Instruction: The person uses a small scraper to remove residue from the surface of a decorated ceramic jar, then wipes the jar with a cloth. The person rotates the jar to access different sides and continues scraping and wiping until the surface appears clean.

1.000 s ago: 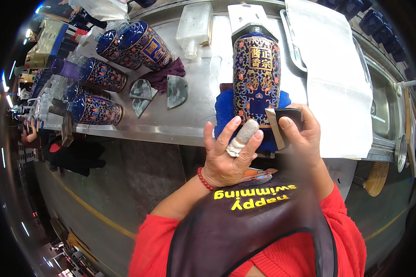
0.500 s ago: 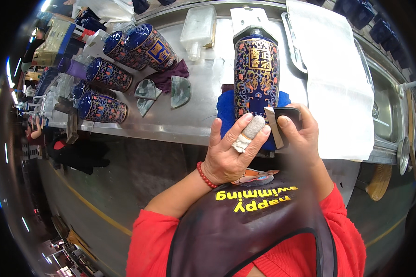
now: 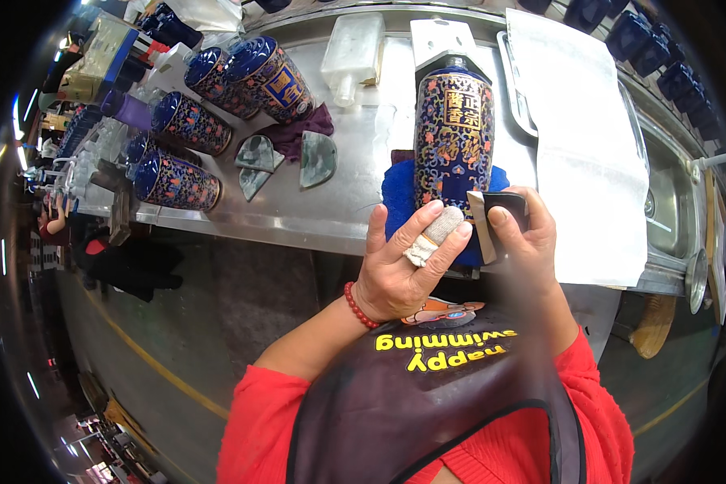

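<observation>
A dark blue bottle (image 3: 453, 145) with gold and coloured floral decoration lies on its side, its neck toward a white notched stand (image 3: 444, 34) and its base toward me. Blue cloth (image 3: 398, 184) shows beneath it. My left hand (image 3: 406, 262) has its fingers spread, with the fingertips at the bottle's base end; one finger wears a pale fabric wrap (image 3: 441, 229). In my right hand (image 3: 531, 235), thumb and fingers grip a black scraper-like block (image 3: 508, 203) with a beige edge strip, held against or close beside the base. Exact contact is hidden.
Several similar bottles (image 3: 189, 123) stand at the left, near a purple cloth (image 3: 310, 123) and green patterned pieces (image 3: 318, 160). A clear bottle (image 3: 353, 52) lies farther back. White sheeting (image 3: 577, 145) covers the right side beside a sink (image 3: 665, 211). The metal table edge (image 3: 298, 238) runs before me.
The view has shifted slightly, and the bottle sits a little lower and farther right in it. Both hands and the block keep nearly the same position and grip.
</observation>
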A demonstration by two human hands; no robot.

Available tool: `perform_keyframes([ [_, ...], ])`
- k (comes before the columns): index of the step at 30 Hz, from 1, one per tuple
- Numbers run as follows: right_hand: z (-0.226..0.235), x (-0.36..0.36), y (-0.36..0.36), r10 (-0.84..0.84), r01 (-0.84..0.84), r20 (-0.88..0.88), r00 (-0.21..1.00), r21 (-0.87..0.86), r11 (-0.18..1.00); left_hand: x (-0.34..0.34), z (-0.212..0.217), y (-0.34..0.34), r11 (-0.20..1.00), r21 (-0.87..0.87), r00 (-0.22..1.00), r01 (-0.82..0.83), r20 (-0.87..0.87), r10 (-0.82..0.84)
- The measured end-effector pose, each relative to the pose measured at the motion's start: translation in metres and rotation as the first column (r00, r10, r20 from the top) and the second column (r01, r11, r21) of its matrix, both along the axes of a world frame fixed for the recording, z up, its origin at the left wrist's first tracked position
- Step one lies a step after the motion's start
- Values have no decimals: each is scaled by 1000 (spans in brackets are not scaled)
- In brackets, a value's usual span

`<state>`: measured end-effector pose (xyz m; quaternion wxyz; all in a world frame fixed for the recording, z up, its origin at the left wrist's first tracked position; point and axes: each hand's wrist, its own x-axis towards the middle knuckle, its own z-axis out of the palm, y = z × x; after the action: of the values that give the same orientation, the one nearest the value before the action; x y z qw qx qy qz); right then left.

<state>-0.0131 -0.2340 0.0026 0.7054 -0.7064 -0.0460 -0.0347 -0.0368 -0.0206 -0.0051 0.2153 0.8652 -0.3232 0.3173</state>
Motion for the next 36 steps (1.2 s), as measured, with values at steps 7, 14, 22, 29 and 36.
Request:
perform_keyframes([
  [7, 0, 0, -2, -1, 1, 4, 1000, -46, 999, 11, 1, 16, 980, -167, 966, -106, -249, 62],
  [14, 1, -5, -8, 1, 1, -44, 999, 56, 998, 37, 22, 17, 989, 88, 990, -122, -58, 128],
  [22, 31, -3, -4, 149, 159, 532, 833, -488, 858, 46, 17, 15, 991, -131, 964, 16, -262, -50],
  [29, 27, -7, 3, 401, 247, 505, 764, -804, 541, 47, 4, 16, 979, -200, 938, 44, -329, -109],
  [36, 22, -5, -1, 397, 292, 578, 713, -759, 582, 48, 1, 15, 973, -226, 939, 44, -322, -117],
])
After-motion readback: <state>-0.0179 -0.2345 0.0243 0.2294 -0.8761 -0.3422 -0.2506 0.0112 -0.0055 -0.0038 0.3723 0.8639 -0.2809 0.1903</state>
